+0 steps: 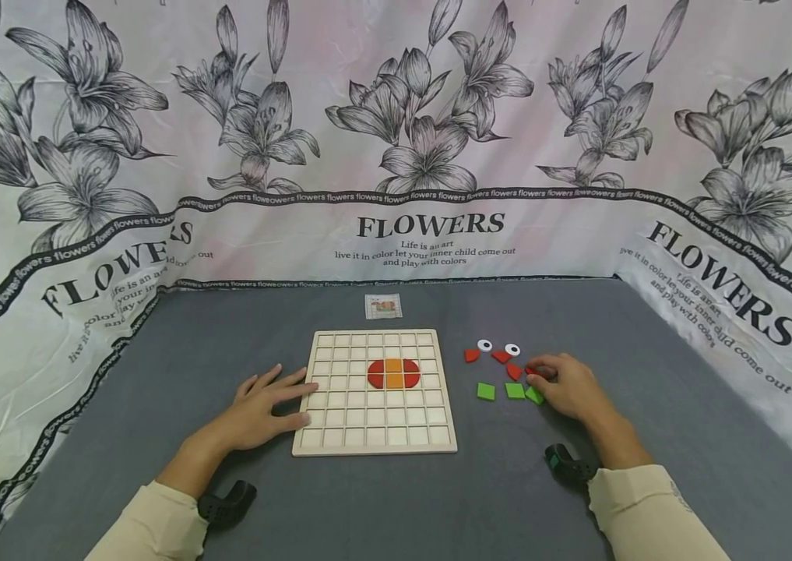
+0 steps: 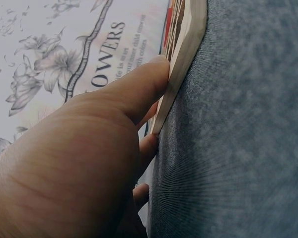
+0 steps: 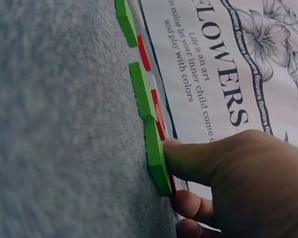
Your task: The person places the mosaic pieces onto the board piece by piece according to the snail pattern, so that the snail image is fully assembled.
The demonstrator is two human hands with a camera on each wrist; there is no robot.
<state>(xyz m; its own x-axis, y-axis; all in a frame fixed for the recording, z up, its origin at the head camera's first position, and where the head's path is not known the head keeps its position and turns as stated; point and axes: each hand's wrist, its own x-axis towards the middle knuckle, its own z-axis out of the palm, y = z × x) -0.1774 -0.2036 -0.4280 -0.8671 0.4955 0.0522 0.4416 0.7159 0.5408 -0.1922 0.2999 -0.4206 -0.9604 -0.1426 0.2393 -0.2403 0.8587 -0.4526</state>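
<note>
My left hand [image 1: 264, 409] lies at the left edge of a wooden grid board [image 1: 385, 446], its fingers spread and fairly straight, with thumb and fingertips touching the rim. On the board, red rounded pieces [image 1: 376, 375] flank orange square pieces [image 1: 393, 366], together making an oval. Right of the board, my right hand [image 1: 567, 386] pinches a small red piece [image 1: 530, 372] between thumb and fingers, low over the cloth. Most of that piece is hidden by the fingers. Just under the thumb in the right wrist view lies a green piece [image 3: 156, 156], touching another green piece [image 3: 142, 91].
Two white eye discs [image 1: 484, 345] lie among loose red pieces [image 1: 472, 355]. A green square [image 1: 485, 391] sits nearer the board. Behind the board is a small picture card [image 1: 383, 306]. A grey cloth [image 1: 396, 506] covers the table, with a flower-printed curtain [image 1: 431, 234] around it.
</note>
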